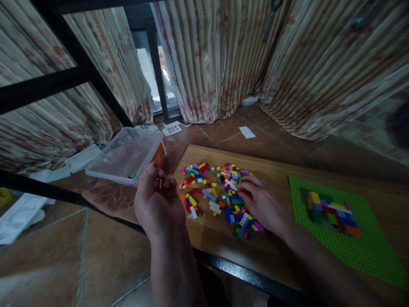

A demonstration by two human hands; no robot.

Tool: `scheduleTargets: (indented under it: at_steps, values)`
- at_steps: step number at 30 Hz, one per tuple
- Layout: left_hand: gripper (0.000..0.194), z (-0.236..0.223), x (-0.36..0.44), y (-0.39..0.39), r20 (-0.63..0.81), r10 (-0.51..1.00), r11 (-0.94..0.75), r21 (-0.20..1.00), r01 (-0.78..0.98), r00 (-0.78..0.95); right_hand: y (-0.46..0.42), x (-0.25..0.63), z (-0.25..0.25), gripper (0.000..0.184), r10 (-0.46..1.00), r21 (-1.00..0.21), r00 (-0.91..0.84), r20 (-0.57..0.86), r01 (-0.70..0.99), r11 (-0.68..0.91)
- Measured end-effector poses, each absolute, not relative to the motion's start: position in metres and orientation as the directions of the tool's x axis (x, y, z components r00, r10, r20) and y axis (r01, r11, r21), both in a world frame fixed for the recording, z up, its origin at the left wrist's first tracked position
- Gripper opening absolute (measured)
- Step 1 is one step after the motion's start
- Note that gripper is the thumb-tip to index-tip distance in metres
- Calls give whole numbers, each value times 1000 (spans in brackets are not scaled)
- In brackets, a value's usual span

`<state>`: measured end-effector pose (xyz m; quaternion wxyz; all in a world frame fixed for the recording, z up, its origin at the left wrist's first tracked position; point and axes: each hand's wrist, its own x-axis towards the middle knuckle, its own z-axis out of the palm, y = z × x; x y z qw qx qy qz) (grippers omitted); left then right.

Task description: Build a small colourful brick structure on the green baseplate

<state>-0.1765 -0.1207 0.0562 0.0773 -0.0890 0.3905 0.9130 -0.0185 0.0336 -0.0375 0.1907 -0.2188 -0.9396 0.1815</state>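
My left hand point(159, 198) is raised at the left end of the wooden table, its palm turned up. Its fingers are curled in and the thumb is drawn against them; whatever they may hold is hidden. Over the spread of small toy building bricks point(209, 194) reaches my right hand point(260, 200), palm down. Its fingertips touch the right side of the pile, by a white brick point(230, 184), with the thumb a little apart from the fingers. On the right lies a green baseplate point(361, 251), bearing a low build of mixed-colour bricks point(335, 213).
A clear plastic tub point(128, 149) with an orange label stands beyond my left hand, a small green piece inside. The wooden tabletop point(268, 166) has a dark front edge. Black metal bars point(73, 42) cross the left. Papers point(247, 132) lie on the tiled floor before the curtains.
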Motion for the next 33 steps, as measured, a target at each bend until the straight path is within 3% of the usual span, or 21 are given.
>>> scheduleTargets:
  at_steps: [11,17,23,33]
  values:
    - [6,56,-176,-120,-225,77,-685,696,-215,-971,49,2,-30,20,570,-412,-755,324,429,804]
    - [4,54,-176,-120,-211,75,-682,702,-205,-975,28,-9,-31,19,498,-437,-810,311,343,831]
    - [7,53,-174,-119,-153,108,-669,720,-186,-982,8,-23,-35,14,493,-394,-826,272,372,841]
    - [7,52,-173,-116,-173,107,-604,771,-203,-979,22,-48,-24,15,448,-491,-822,352,245,836]
